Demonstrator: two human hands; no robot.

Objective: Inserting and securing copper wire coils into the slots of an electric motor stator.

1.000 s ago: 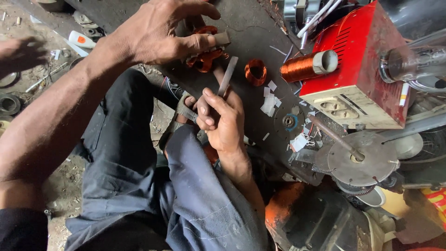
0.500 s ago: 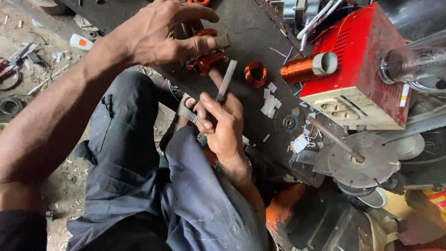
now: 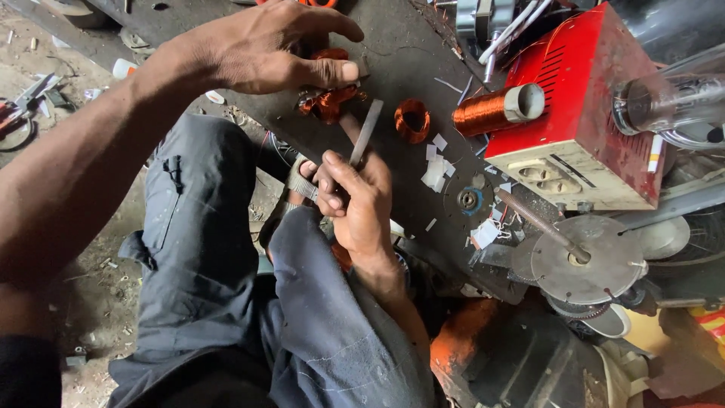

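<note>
Seen from above, a person sits with knees drawn up in grey trousers [image 3: 196, 249] at a dark metal plate [image 3: 408, 60]. The left hand [image 3: 264, 49] reaches across from the left, its fingers curled and thumb pressed down onto a small copper coil part [image 3: 326, 102] lying on the plate. The right hand [image 3: 355, 204] comes up from below, closed around a flat grey metal strip [image 3: 365, 134] whose tip slants up toward that part.

Just right of the strip lies a loose ring of copper wire [image 3: 412, 119]. Small white paper scraps [image 3: 435, 170] are scattered beside it. Farther right a copper wire spool [image 3: 497, 109] with a pale core lies on its side, against a red metal box [image 3: 596, 91]. The box has a cream front face [image 3: 581, 177] with sockets and a narrow label strip at its right corner. Below it sits a round grey disc [image 3: 585, 261] with a threaded rod [image 3: 532, 219] slanting out of it. Bare dirt floor [image 3: 83, 295] shows on the left.
</note>
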